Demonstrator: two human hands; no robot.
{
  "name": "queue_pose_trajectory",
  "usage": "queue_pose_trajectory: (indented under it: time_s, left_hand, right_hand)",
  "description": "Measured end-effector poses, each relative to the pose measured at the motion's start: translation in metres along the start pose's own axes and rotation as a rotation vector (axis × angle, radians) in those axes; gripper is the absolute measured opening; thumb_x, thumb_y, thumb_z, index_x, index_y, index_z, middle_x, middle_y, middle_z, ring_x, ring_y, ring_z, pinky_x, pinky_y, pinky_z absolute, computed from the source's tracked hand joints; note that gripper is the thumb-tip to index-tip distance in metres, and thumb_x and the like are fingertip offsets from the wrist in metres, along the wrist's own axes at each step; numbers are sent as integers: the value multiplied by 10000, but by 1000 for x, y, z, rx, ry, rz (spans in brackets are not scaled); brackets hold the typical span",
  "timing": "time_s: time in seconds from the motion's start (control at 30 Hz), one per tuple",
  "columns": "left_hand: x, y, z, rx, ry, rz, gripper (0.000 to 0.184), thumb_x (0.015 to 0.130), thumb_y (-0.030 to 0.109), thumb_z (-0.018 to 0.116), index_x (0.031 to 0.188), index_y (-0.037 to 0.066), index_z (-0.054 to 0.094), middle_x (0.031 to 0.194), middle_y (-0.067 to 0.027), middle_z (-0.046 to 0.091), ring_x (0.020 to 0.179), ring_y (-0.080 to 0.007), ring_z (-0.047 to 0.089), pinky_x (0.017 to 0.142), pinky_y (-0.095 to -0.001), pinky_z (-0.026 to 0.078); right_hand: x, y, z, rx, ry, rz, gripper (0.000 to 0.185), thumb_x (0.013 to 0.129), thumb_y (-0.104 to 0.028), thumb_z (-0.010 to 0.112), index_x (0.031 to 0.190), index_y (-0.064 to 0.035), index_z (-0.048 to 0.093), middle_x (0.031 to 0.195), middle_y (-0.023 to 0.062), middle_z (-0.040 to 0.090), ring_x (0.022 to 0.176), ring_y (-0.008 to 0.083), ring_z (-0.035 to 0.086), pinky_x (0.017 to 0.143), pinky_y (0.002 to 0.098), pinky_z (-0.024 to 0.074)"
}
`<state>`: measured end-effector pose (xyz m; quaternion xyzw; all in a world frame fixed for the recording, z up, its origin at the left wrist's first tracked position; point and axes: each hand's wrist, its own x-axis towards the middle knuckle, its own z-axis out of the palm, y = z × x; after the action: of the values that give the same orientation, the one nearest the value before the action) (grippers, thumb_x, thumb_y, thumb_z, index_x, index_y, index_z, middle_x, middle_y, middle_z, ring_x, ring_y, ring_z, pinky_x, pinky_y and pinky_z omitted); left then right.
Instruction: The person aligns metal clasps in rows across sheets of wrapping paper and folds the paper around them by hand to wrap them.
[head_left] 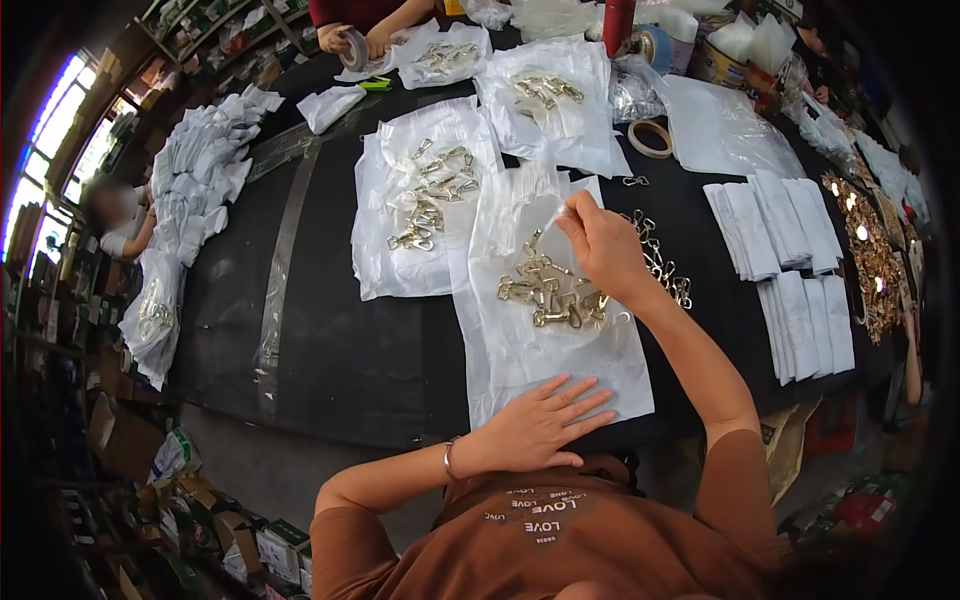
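A white plastic bag lies before me on the black table, with a pile of gold-coloured metal snap hooks showing on its middle. My left hand is open and rests flat on the near end of the bag, fingers spread. Above the hooks, my right hand is closed in a pinch on the thin, crumpled upper part of the same bag. Just right of that wrist, more snap hooks lie loose on the table, partly hidden by my forearm.
Other bags with hooks lie farther back. A tape roll sits beside clear plastic sheets. Folded white bags are stacked right, near a gold metal heap. Filled bags pile left. People work across and at the left.
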<state>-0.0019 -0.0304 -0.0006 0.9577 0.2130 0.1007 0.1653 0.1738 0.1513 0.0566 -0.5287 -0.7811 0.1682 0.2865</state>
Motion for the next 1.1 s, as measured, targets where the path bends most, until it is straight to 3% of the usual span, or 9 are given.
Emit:
queue_pose_trajectory:
  time_s: [0.17,0.3,0.53,0.63,0.73,0.8,0.97,1.0,1.1]
  left_hand:
    - [1,7,2,-37,-3,-4,772,1049,610,425,1652,137,334,1735,-94,290,1610,-307,236,1295,-489,175]
    - [1,11,1,-41,-17,-8,773,1045,605,446,1649,136,339,1732,-91,296,1608,-309,241,1291,-483,186]
    - [0,8,-2,-129,-37,1,777,1037,604,466,1644,133,353,1730,-97,300,1610,-315,238,1295,-502,191]
    - [-3,2,-7,-302,-36,12,770,1031,586,501,1636,127,372,1725,-105,309,1610,-319,239,1298,-511,196]
    - [0,-32,-31,-602,50,-105,761,1013,579,555,1623,149,409,1711,-112,335,1607,-362,231,1294,-566,185]
    - [2,-57,-45,79,163,-271,767,988,594,600,1614,181,437,1700,-110,351,1601,-405,223,1275,-619,180]
    - [6,-103,-38,327,189,-434,816,963,659,587,1618,197,433,1711,-101,330,1596,-437,204,1254,-644,184]
    - [8,-107,-38,323,188,-435,816,963,659,587,1618,197,433,1711,-101,330,1596,-437,204,1254,-644,184]
    - [14,-118,-38,356,218,-457,839,976,657,562,1627,152,405,1703,-107,348,1596,-414,229,1265,-613,193]
  right_hand:
    - [-3,-29,-23,58,95,-174,121,994,-106,665,1049,-68,564,834,64,627,611,238,552,621,360,468]
    - [6,-39,-36,-61,490,-650,145,1016,-87,655,1108,-61,547,815,32,610,571,168,486,593,305,450]
    - [9,-24,-42,410,694,-370,135,1031,-25,618,1136,-54,539,836,6,590,609,110,479,580,263,435]
    - [37,11,-49,642,734,-121,204,1119,-234,539,1172,-38,518,951,47,603,820,110,537,796,257,465]
    - [68,72,-61,689,812,172,276,1092,-274,544,1190,-16,535,893,77,629,765,149,548,761,280,477]
    - [85,136,-59,543,867,369,383,1047,-319,561,1246,9,546,950,130,660,827,218,596,811,340,506]
    - [82,260,-82,194,692,535,428,996,-240,574,1326,29,538,1192,226,667,1048,347,652,948,411,511]
    - [78,253,-84,192,689,537,428,996,-240,574,1326,29,538,1192,226,667,1048,347,652,948,411,511]
    - [43,166,-97,-220,800,-30,435,972,-88,571,1391,18,518,1330,210,617,1179,355,610,1050,430,460]
